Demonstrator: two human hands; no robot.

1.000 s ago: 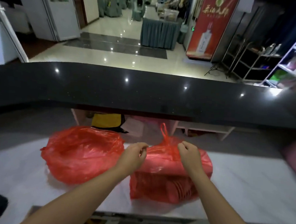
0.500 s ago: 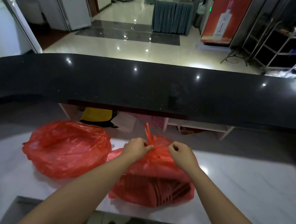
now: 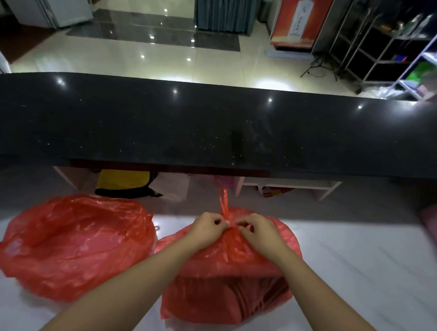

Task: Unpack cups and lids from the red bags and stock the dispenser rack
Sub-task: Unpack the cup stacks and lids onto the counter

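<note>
white marble counter (image 3: 358, 274) below black ledge (image 3: 214, 127). tied red bag (image 3: 226, 279) at centre; left hand (image 3: 206, 230) and right hand (image 3: 262, 233) pinching its knot (image 3: 230, 225). second red bag (image 3: 74, 243) just left, open.

Both hands meet at the knot of a tied red bag

Bare forearms reach forward from the lower edge and converge; the left hand (image 3: 207, 228) and right hand (image 3: 257, 232) sit knuckles up, nearly touching, fingers curled, each pinching the twisted plastic at the tied red bag's (image 3: 227, 287) neck
</note>
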